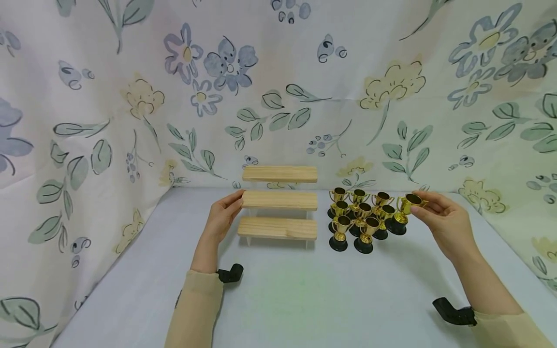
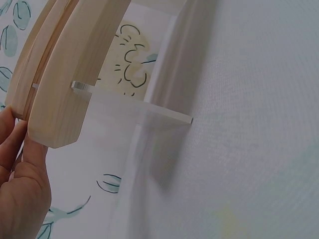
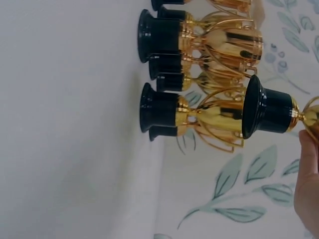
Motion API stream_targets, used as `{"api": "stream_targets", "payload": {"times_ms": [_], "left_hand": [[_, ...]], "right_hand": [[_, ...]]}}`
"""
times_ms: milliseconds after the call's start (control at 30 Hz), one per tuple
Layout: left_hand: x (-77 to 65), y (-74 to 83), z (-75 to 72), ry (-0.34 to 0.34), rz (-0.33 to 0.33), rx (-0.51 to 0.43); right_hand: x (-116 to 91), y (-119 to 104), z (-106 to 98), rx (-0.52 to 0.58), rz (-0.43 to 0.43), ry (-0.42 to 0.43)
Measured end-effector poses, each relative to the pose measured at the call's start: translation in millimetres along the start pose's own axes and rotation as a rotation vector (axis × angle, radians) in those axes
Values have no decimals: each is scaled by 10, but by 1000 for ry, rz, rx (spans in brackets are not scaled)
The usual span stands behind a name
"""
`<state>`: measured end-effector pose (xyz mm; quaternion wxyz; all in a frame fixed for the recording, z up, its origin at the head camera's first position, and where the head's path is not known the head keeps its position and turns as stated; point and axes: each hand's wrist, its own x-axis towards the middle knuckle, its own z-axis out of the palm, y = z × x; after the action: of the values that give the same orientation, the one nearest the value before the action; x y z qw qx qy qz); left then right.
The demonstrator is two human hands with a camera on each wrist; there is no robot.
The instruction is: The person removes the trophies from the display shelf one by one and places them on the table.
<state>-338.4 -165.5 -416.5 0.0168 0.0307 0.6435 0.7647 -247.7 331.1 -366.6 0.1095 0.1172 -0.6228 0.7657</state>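
A three-tier wooden display rack (image 1: 279, 199) stands toward the back of the table. At its left side, my left hand (image 1: 223, 217) grips the end of the middle board (image 2: 25, 64); in the left wrist view the thumb is largely hidden. My right hand (image 1: 448, 224) pinches a small gold trophy cup (image 1: 407, 208) by its upper part. That cup's black base (image 3: 271, 109) hangs off the table, tilted slightly. Beside it several more gold trophies (image 1: 341, 226) with black bases stand upright in a tight cluster, right of the rack.
A white cloth (image 1: 296, 290) covers the table. Behind and around it hangs a floral curtain (image 1: 278, 96). Clear supports (image 2: 169, 114) hold up the rack's boards. A black wrist mount (image 1: 454, 311) sits at my right cuff, another (image 1: 231, 274) at the left.
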Motion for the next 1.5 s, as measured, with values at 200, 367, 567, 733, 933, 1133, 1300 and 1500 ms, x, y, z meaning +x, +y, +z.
{"api": "stream_targets", "payload": {"times_ms": [200, 367, 567, 733, 933, 1133, 1300, 1500], "left_hand": [[2, -8, 8, -2, 7, -3], [7, -15, 8, 0, 4, -9], [-2, -15, 4, 1, -1, -8], [-11, -7, 4, 2, -3, -13], [-17, 1, 6, 3, 1, -15], [-11, 0, 8, 0, 2, -19], [-9, 1, 6, -2, 4, -13], [-9, 0, 4, -5, 7, -9]], "right_hand": [[-53, 114, -51, -74, 26, -23], [-87, 204, -73, -210, 54, -38], [-88, 282, -97, -313, 86, -67], [-85, 314, -116, -307, 125, -82], [-85, 347, -154, -298, 155, -112], [-77, 386, -198, -332, 187, -150], [-71, 414, -221, -389, 207, -170], [-67, 446, -241, -383, 208, -189]]}}
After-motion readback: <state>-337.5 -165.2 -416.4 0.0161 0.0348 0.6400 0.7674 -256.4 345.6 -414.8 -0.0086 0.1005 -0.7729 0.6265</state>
